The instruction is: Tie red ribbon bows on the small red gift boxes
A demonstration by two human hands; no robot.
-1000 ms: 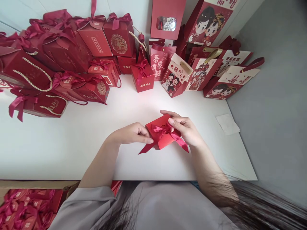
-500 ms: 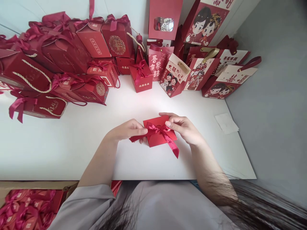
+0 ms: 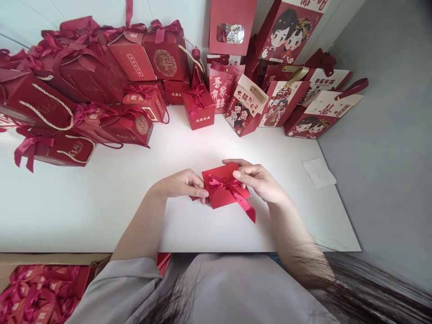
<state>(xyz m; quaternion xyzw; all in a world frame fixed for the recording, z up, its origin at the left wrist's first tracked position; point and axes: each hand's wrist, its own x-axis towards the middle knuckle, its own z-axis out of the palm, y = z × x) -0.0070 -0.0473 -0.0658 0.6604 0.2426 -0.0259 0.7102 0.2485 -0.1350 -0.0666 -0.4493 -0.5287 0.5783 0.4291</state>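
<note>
Both my left hand (image 3: 189,184) and right hand (image 3: 254,180) grasp the red box (image 3: 223,197) at opposite ends, its ribbon bow (image 3: 218,182) uppermost.

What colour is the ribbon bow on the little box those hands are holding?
The ribbon bow is a shiny, deep pinkish red; the head view shows it best.

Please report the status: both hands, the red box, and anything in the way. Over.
Right hand holding right side of red box; left hand at its left edge. Ribbon bow on top. Other boxes, bags farther back, apart from hands.
</note>
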